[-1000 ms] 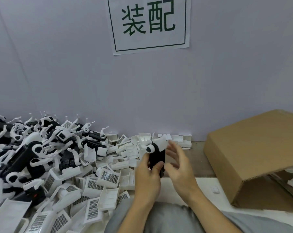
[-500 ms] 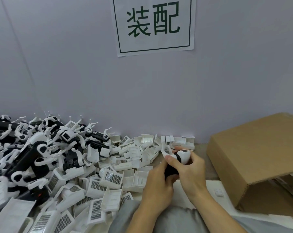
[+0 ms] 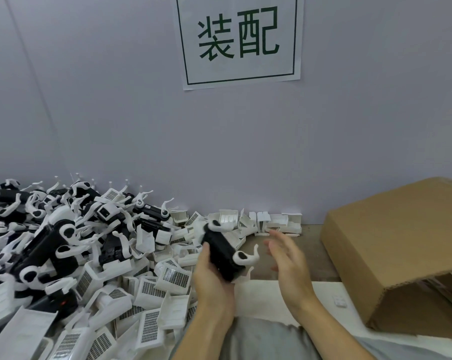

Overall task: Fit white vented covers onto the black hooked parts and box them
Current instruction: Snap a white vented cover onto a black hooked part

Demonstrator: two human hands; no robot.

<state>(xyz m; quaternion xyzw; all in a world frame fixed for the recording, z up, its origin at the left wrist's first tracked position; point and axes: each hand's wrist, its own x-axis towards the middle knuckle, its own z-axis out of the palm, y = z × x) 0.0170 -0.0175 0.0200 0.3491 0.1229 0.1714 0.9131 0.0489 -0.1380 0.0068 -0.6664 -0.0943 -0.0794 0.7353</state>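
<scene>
My left hand (image 3: 211,279) grips a black hooked part (image 3: 221,252) from below, its thumb on the near side. The part lies tilted, with white hooked ends at its upper left and lower right. My right hand (image 3: 287,266) hovers just right of the part, fingers straight and apart, touching nothing. A heap of black hooked parts (image 3: 51,240) fills the left of the table. White vented covers (image 3: 152,289) lie piled in front of it and along the wall. The cardboard box (image 3: 401,245) stands at the right, its opening facing the near right.
A grey wall with a printed sign (image 3: 239,40) closes the back. A white sheet (image 3: 266,297) covers the table's near edge, with a small white piece (image 3: 339,301) on it beside the box. A grey garment covers my lap at the bottom.
The right hand has let go of the part and opened beside it. The left hand has turned the part so it lies tilted, the black body facing up.
</scene>
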